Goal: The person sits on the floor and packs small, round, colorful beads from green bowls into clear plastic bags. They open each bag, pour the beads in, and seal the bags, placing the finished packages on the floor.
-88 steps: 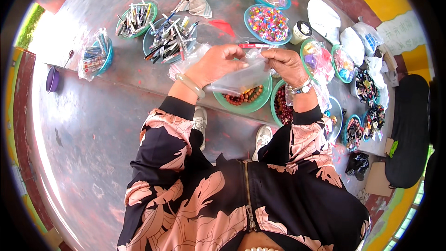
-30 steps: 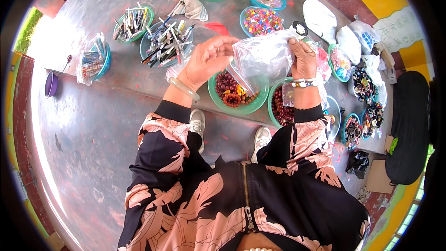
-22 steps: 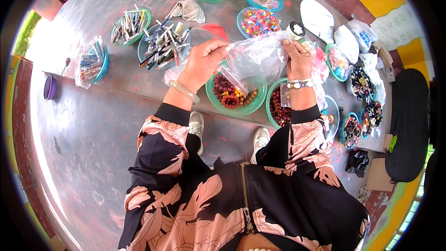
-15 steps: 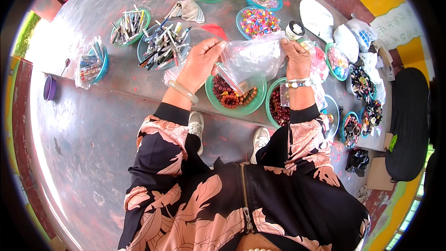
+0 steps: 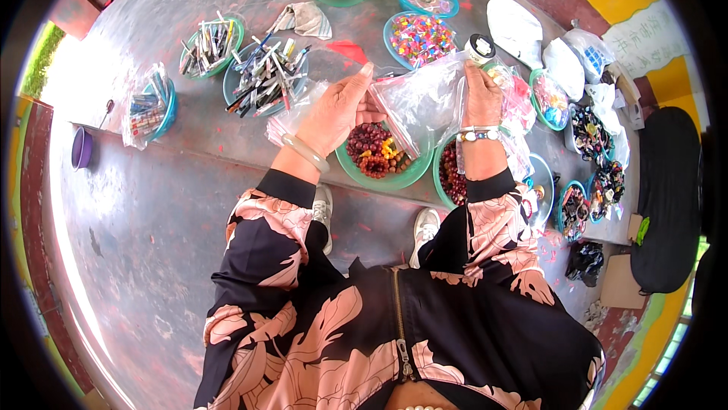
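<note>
A clear plastic zip bag (image 5: 425, 99) hangs slanted in front of me, above a green basin (image 5: 413, 175). My right hand (image 5: 482, 99) pinches its upper right edge. At the bag's left edge is my left hand (image 5: 340, 113), with thumb raised and fingers apart; whether a fingertip touches the plastic is hard to tell. Below, the basin holds dark red bead strings (image 5: 369, 139) and a yellow beaded string (image 5: 393, 153). More clear bags (image 5: 292, 113) lie beside my left wrist. Another green basin (image 5: 440, 175) of dark red beads is partly hidden by my right forearm.
Basins of pens (image 5: 265, 76) stand at the left. Behind the bag are a basin of colourful small pieces (image 5: 421, 37) and a round black-and-white container (image 5: 479, 49). White plastic bags (image 5: 516, 27) and more filled basins line the right. A step edge (image 5: 205, 153) crosses the floor.
My left thumb and fingers have spread from their pinch on the bag's left corner. The bag has shifted right and tilted, showing more of the yellow string. My right hand keeps its pinch.
</note>
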Tool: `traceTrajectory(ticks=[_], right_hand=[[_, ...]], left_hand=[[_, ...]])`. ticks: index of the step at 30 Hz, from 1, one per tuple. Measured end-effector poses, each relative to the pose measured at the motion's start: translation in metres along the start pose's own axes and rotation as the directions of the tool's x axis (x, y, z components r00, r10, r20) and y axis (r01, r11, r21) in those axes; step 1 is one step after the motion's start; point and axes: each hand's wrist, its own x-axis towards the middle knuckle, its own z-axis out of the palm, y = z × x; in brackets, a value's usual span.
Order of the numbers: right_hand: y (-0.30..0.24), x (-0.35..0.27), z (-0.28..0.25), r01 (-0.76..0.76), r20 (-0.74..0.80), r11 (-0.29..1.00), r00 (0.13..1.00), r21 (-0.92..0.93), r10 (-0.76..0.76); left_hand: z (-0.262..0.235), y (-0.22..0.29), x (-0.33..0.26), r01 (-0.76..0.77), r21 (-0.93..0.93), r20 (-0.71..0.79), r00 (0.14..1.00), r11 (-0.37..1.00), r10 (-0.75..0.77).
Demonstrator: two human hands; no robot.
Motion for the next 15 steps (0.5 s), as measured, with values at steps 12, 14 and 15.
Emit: traceTrajectory(ticks=[12,14,15], right_hand=[[0.009,0.013,-0.016,-0.045,0.082,0.965,0.994,-0.256,0.069],[0.019,0.015,-0.014,-0.111,0.166,0.951,0.973,-0.289,0.164],[0.031,0.023,-0.017,-0.133,0.208,0.936,0.956,-0.325,0.208]], left_hand=[[-0.026,-0.029,0.01,-0.016,0.218,-0.119,0.992,0.976,0.042],[-0.039,-0.03,0.009,0.016,0.181,-0.174,0.985,0.983,0.016],[-0.045,-0.029,0.011,0.028,0.166,-0.195,0.981,0.986,0.005]])
